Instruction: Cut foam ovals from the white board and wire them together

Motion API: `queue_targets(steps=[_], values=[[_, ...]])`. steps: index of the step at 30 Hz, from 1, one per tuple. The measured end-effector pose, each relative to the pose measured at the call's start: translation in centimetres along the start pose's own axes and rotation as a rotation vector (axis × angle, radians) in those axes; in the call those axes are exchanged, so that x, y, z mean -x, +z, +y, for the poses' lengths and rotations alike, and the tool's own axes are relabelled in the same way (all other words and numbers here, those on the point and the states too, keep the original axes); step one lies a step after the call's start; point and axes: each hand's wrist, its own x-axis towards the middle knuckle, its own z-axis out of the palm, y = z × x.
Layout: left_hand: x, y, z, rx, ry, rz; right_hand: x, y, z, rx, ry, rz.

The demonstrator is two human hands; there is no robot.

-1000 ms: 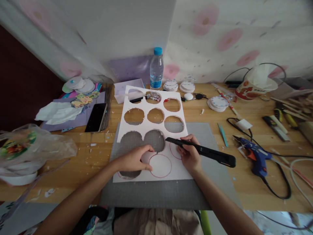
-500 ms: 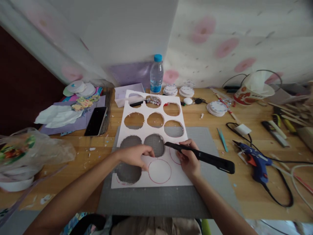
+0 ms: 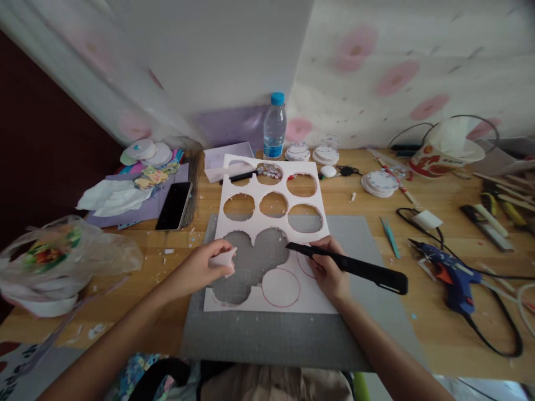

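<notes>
A white foam board (image 3: 251,221) with several round holes lies on a grey cutting mat (image 3: 276,342). Two red-outlined circles are still part of the board, one near its front edge and one partly under my right hand. Between the thumb and fingers of my left hand (image 3: 204,264) is a small white foam scrap (image 3: 224,259), held above the board's left edge. My right hand (image 3: 330,270) is closed around a black utility knife (image 3: 359,269), its tip pointing left by a large hole's edge.
A water bottle (image 3: 275,128) stands behind the board. To the left are a black phone (image 3: 174,206) and a plastic bag (image 3: 104,250). At right lie a blue glue gun (image 3: 449,273) with its cable, teal tweezers (image 3: 390,238) and a paper bucket (image 3: 438,161).
My left hand has moved left off the board's middle with a scrap, and the large holes there now join into one opening. The view has shifted slightly; my right hand keeps the knife.
</notes>
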Motion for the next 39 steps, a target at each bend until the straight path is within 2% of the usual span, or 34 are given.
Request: queue_targets(steps=[2,5,7,10,12,14,16,18,20,23,26,30,34,36,39], values=[[1.8,-0.6,-0.3,0.025,-0.031,0.017,-0.1,0.1,0.0,-0.021,0.000,0.000],[3.8,-1.2,-1.9,-0.053,-0.062,0.181,-0.2,0.2,0.1,-0.045,-0.014,0.012],[4.6,-1.9,-3.6,-0.147,-0.069,0.301,-0.2,0.2,0.1,-0.053,-0.022,0.018],[5.1,-3.2,-5.4,-0.295,-0.069,0.375,-0.2,0.2,0.3,-0.057,-0.032,0.024],[5.1,-3.6,-5.4,-0.462,-0.008,0.498,-0.3,0.2,0.3,-0.057,-0.039,0.028],[4.9,-3.3,-4.4,-0.612,0.086,0.636,-0.3,0.2,0.3,-0.059,-0.045,0.028],[4.8,-2.0,-2.7,-0.640,0.185,0.668,-0.3,0.2,0.3,-0.063,-0.048,0.025],[4.6,0.3,-1.0,-0.595,0.258,0.624,-0.3,0.2,0.3,-0.068,-0.048,0.020],[4.4,3.1,0.2,-0.521,0.291,0.450,-0.3,0.2,0.3,-0.072,-0.048,0.016],[3.9,6.9,1.1,-0.428,0.205,0.140,-0.3,0.3,0.2,-0.076,-0.045,0.014],[3.2,8.7,1.5,-0.450,0.100,-0.003,-0.3,0.4,0.1,-0.082,-0.038,0.016],[1.8,7.9,2.4,-0.375,-0.011,-0.101,-0.3,0.5,-0.4,-0.113,-0.034,0.016],[0.4,6.2,3.2,-0.103,-0.119,-0.329,-0.2,0.3,-1.0,-0.166,-0.035,0.022],[-0.1,5.8,3.3,0.049,-0.131,-0.407,-0.3,0.2,-1.4,-0.192,-0.032,0.029],[-0.4,5.8,2.9,0.234,-0.113,-0.443,-0.5,0.2,-1.8,-0.222,-0.025,0.048]])
